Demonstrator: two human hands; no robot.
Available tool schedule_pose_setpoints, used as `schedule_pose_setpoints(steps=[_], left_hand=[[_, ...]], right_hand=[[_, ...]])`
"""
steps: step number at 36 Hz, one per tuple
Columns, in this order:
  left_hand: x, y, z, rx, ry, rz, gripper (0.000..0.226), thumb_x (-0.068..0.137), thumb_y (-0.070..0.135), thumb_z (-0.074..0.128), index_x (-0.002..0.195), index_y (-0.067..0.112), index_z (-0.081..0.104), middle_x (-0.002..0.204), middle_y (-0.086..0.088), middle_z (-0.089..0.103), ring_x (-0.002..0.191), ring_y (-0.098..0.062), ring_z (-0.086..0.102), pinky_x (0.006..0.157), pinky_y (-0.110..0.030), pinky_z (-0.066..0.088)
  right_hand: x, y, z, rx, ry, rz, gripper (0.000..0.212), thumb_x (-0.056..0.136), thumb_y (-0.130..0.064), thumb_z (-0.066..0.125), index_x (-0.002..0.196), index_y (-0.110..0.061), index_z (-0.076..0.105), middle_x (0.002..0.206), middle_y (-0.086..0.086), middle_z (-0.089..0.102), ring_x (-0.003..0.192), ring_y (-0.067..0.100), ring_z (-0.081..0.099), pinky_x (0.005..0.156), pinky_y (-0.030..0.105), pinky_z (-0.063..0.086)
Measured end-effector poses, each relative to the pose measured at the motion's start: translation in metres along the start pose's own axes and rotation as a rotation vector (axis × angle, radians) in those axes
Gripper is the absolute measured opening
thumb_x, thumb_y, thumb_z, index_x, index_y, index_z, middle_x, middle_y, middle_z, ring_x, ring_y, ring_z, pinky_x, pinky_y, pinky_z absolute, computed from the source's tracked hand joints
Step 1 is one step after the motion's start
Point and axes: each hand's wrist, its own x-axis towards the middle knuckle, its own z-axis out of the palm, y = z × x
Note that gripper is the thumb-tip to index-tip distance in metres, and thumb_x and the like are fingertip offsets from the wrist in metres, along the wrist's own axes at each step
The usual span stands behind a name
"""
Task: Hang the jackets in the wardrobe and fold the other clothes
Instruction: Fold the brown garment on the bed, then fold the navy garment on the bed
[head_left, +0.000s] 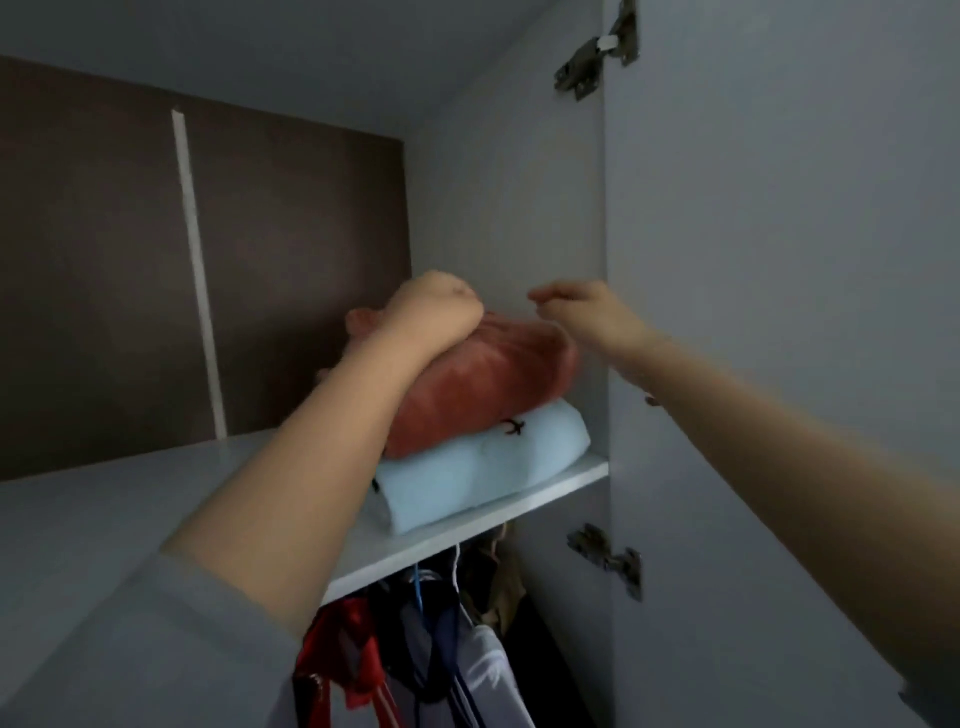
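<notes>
Clothes (483, 384) sit folded on the shelf (467, 535); your left hand (436, 312) presses the top one, fingers hidden, right hand (582, 312) open beside it.

Two folded garments are stacked at the right end of the wardrobe shelf (545, 506), against the side wall: the upper folded garment (483, 384) lies on the lower folded garment (478, 478). The left hand (436, 312) rests on top of the upper one toward its left rear, while the right hand (587, 312) hovers just to the right, above the stack's right end and near the open door (779, 312). Below the shelf and both hands, hanging clothes (441, 649) sit side by side.
</notes>
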Motion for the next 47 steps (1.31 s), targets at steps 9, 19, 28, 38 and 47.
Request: schedule_pose_setpoints(steps=[9,19,28,38,47], left_hand=[[-0.106,0.067,0.065,-0.919,-0.201,0.073,0.025,0.093,0.006,0.053,0.11,0.019,0.067,0.097,0.011,0.067,0.084,0.009,0.06,0.086,-0.013,0.045],[-0.228,0.146,0.15,-1.219,-0.732,0.072,0.028,0.095,0.009,0.049,0.097,0.028,0.07,0.104,0.011,0.073,0.103,-0.006,0.066,0.089,-0.028,0.05],[-0.392,0.265,0.222,-1.257,-1.25,0.126,0.027,0.098,0.013,0.047,0.106,0.028,0.068,0.107,0.012,0.072,0.104,-0.004,0.066,0.084,-0.024,0.049],[-0.6,0.409,0.262,-1.213,-1.785,0.076,0.029,0.096,0.006,0.045,0.105,0.022,0.068,0.106,0.005,0.073,0.103,-0.012,0.067,0.083,-0.028,0.05],[-0.753,0.503,0.284,-1.02,-2.179,0.128,0.028,0.095,0.005,0.048,0.108,0.02,0.068,0.107,0.004,0.073,0.102,-0.012,0.068,0.087,-0.03,0.05]], right_hand=[[-0.163,0.02,-0.068,0.421,0.331,0.141,0.03,0.095,-0.004,0.041,0.102,-0.017,0.068,0.11,0.003,0.071,0.104,0.018,0.066,0.094,0.035,0.049],[-0.349,0.036,-0.144,0.329,0.677,0.296,0.031,0.089,-0.006,0.047,0.11,-0.013,0.068,0.109,0.006,0.072,0.105,0.021,0.067,0.092,0.039,0.053],[-0.558,0.031,-0.221,0.173,0.989,0.506,0.036,0.096,-0.005,0.04,0.109,-0.019,0.07,0.11,0.002,0.072,0.105,0.019,0.067,0.084,0.032,0.054],[-0.785,-0.017,-0.281,0.034,1.347,0.735,0.032,0.098,-0.006,0.042,0.107,-0.018,0.07,0.104,0.004,0.073,0.1,0.022,0.068,0.087,0.033,0.053],[-0.945,-0.04,-0.304,-0.028,1.701,0.888,0.031,0.096,-0.005,0.043,0.107,-0.015,0.07,0.104,0.006,0.073,0.1,0.021,0.068,0.083,0.028,0.053]])
